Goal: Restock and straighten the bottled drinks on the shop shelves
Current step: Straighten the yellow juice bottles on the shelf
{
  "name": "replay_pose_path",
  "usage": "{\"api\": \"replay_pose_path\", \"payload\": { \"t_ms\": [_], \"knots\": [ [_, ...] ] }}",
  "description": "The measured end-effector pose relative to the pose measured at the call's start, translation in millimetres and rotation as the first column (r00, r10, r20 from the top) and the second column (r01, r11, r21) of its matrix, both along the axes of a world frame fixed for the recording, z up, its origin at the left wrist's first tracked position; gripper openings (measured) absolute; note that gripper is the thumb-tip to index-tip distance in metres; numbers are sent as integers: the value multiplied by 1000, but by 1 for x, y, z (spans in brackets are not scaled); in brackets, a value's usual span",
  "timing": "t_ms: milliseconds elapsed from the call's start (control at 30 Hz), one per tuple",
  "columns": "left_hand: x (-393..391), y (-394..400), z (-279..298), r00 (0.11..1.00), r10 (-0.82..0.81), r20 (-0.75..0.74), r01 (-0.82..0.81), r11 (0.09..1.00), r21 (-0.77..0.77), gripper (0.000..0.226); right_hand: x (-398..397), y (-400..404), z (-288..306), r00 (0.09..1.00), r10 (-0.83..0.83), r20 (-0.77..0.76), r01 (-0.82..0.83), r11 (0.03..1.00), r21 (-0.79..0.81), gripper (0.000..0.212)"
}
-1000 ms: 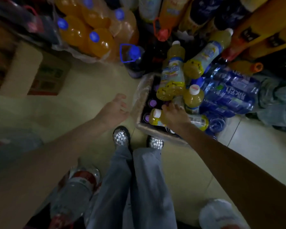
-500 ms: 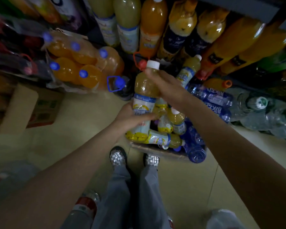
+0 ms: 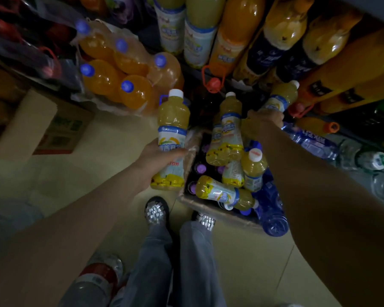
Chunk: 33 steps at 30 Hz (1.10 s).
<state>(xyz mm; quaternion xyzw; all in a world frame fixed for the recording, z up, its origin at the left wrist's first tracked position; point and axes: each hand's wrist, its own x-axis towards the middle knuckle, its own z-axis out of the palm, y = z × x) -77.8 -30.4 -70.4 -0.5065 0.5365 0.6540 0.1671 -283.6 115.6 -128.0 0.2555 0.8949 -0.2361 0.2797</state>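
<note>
Left hand (image 3: pixel 157 155) wraps the lower label of a yellow juice bottle (image 3: pixel 173 134), white cap up, held upright just off the left wall of the cardboard box (image 3: pixel 187 196), its base hanging over bare floor (image 3: pixel 111 147). Right hand (image 3: pixel 265 120) reaches across the box toward the far side, fingers curled round a second juice bottle (image 3: pixel 279 100) that leans toward the shelf stock; the thumb side is hidden, so how firm the grip is can't be told. Between the two hands another bottle (image 3: pixel 230 120) stands upright in the box, with one lying flat (image 3: pixel 224 192) along the near edge and a short one (image 3: pixel 254 167) beside it, purple caps showing below. Blue water bottles (image 3: pixel 273 216) spill past the box's right corner onto the floor. Behind, a wrapped pack of orange drinks (image 3: pixel 120 69) sits close to the held bottle's shoulder, and tall orange bottles (image 3: pixel 286 34) crowd the shelf front. Open floor lies left of the box, up to a carton (image 3: pixel 44 127); two silver shoes (image 3: pixel 156 211) stand just at the box's near wall.
</note>
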Motion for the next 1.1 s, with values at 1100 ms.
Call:
{"api": "replay_pose_path", "payload": {
  "t_ms": [1100],
  "knots": [
    [15, -344, 651, 650, -333, -683, -244, 760, -603, 28, 91, -309, 750, 638, 92, -764, -743, 334, -580, 60]
  ]
}}
